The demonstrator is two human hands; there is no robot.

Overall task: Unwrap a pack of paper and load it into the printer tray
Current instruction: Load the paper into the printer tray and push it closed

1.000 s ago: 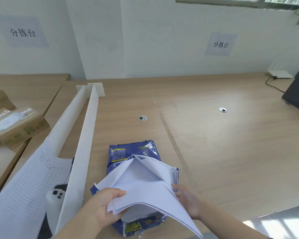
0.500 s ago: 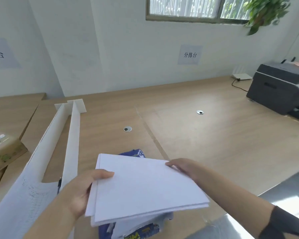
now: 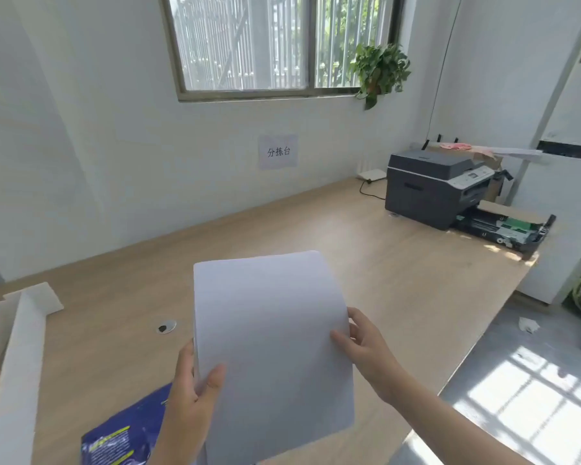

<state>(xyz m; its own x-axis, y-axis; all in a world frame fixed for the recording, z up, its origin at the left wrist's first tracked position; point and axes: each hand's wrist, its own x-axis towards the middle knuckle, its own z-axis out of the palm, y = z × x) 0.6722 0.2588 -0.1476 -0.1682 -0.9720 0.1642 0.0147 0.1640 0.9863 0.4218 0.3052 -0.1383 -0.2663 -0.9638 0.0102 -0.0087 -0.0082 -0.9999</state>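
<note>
Two hands held a white paper stack (image 3: 272,333) above the desk (image 3: 399,273): left hand (image 3: 188,394) pinched its left edge, right hand (image 3: 366,344) gripped the right edge. Well apart stood the printer (image 3: 433,189).

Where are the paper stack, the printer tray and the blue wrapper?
paper stack (image 3: 272,337): head view, middle of the top sheet.
printer tray (image 3: 503,228): head view, open tray interior in front of the printer.
blue wrapper (image 3: 128,434): head view, printed face lying on the desk.
</note>
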